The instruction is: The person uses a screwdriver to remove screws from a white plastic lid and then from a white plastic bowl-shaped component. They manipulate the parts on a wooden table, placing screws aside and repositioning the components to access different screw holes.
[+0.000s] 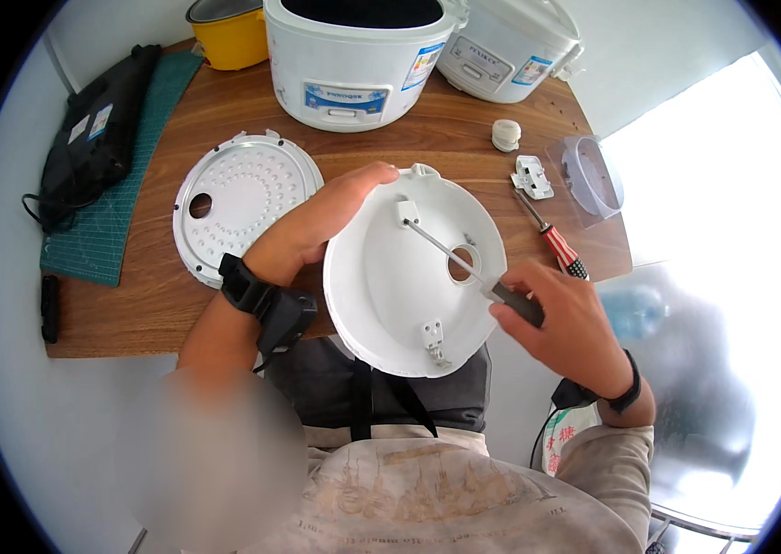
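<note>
A white plastic rice cooker lid shell [381, 277] is tilted up at the table's near edge, its hollow inside facing me. My left hand [340, 208] grips its upper left rim, fingers hidden behind it. In my right hand [561, 314] is a screwdriver [446, 251] with a dark grey handle. Its shaft crosses the shell's round hole, and the tip meets a small white block [408, 213] near the top. A small latch piece [434, 342] sits inside the lower part. Left of the shell lies a round metal inner lid plate [252, 198] with dimples and one hole.
Two white rice cookers [344, 65] and a yellow pot [227, 39] stand along the back. To the right lie a red-handled screwdriver [564, 249], a white plastic part [531, 177], a round cap [506, 135] and a clear container [594, 175]. A black device [100, 138] rests on a green mat [100, 245].
</note>
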A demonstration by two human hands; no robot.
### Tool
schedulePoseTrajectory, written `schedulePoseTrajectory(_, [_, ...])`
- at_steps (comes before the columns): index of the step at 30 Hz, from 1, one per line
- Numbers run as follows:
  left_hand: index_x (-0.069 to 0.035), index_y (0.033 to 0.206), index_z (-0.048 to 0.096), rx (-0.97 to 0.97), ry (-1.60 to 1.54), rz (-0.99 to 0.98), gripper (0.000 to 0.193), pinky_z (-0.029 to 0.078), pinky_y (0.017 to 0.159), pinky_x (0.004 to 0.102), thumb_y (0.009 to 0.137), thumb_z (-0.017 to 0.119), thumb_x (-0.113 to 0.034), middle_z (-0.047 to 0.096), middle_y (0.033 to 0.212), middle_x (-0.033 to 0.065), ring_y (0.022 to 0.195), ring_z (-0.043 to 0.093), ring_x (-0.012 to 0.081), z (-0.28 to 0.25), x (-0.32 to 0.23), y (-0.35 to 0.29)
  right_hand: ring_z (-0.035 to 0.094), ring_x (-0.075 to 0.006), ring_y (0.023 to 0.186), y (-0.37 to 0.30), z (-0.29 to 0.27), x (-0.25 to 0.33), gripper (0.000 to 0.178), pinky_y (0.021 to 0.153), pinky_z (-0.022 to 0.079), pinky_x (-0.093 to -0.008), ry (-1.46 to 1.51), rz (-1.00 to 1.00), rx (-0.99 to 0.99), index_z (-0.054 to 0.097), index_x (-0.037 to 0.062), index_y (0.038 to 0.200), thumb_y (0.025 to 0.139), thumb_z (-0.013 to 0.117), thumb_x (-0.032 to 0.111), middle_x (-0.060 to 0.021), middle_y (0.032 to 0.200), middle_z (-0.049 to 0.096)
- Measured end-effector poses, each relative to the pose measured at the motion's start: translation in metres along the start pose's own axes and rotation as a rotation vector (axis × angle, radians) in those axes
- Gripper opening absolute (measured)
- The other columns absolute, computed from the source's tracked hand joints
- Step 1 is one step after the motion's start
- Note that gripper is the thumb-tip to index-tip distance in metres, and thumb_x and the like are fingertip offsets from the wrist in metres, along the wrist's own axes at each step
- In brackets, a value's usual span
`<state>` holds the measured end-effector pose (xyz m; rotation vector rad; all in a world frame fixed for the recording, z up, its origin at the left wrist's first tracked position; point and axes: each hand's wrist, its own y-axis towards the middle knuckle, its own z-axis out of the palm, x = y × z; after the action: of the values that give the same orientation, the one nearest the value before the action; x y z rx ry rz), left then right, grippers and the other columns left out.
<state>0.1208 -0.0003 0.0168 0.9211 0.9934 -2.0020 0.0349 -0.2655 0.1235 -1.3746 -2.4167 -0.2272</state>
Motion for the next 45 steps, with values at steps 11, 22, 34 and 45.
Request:
schedulePoseTrajectory(11, [-0.003, 0.135, 0.057, 0.009, 0.048, 0.031, 0.048, 0.053, 0.093, 0.0311, 0.102, 0.048, -0.038, 0.065, 0.125, 0.0123, 0.107, 0.066, 0.0172, 0.0, -0.001, 0.001, 0.063, -0.0299, 0.095, 0.034, -0.033, -0.034, 0.029, 0.081, 0.051, -0.0392, -0.235, -0.23, -0.234, 0.073, 0.0055, 0.103, 0.075, 0.078, 0.003, -0.0101, 0.099, 0.071])
schedulePoseTrajectory(22, [-0.004, 0.137, 0.055, 0.039, 0.056, 0.08, 0.048, 0.053, 0.092, 0.0296, 0.103, 0.048, -0.037, 0.065, 0.125, 0.0117, 0.11, 0.065, 0.0164, 0.001, -0.001, -0.002, 0.063, -0.0294, 0.096, 0.058, -0.029, -0.046, 0.034, 0.084, 0.054, -0.0386, -0.18, -0.351, -0.352, 0.075, 0.0052, 0.102, 0.069, 0.077, -0.004, -0.0116, 0.102, 0.071])
schedulePoseTrajectory(34, [-0.004, 0.139, 0.053, 0.02, 0.061, 0.043, 0.048, 0.053, 0.093, 0.0296, 0.103, 0.048, -0.036, 0.064, 0.127, 0.0122, 0.11, 0.064, 0.0165, -0.002, 0.001, 0.001, 0.063, -0.0282, 0.097, 0.063, -0.029, -0.045, 0.032, 0.083, 0.054, -0.0383, -0.207, -0.358, -0.35, 0.076, 0.006, 0.101, 0.07, 0.078, -0.002, -0.01, 0.102, 0.071])
schedulePoseTrajectory(45, [-0.005, 0.137, 0.054, 0.015, 0.129, 0.067, 0.049, 0.052, 0.091, 0.0283, 0.103, 0.049, -0.04, 0.064, 0.124, 0.0103, 0.108, 0.064, 0.0149, -0.002, 0.0, -0.001, 0.061, -0.0228, 0.088, 0.05, -0.034, -0.02, 0.028, 0.076, 0.053, -0.0361, -0.427, -0.373, -0.312, 0.074, 0.0087, 0.1, 0.072, 0.077, 0.004, -0.0036, 0.096, 0.07])
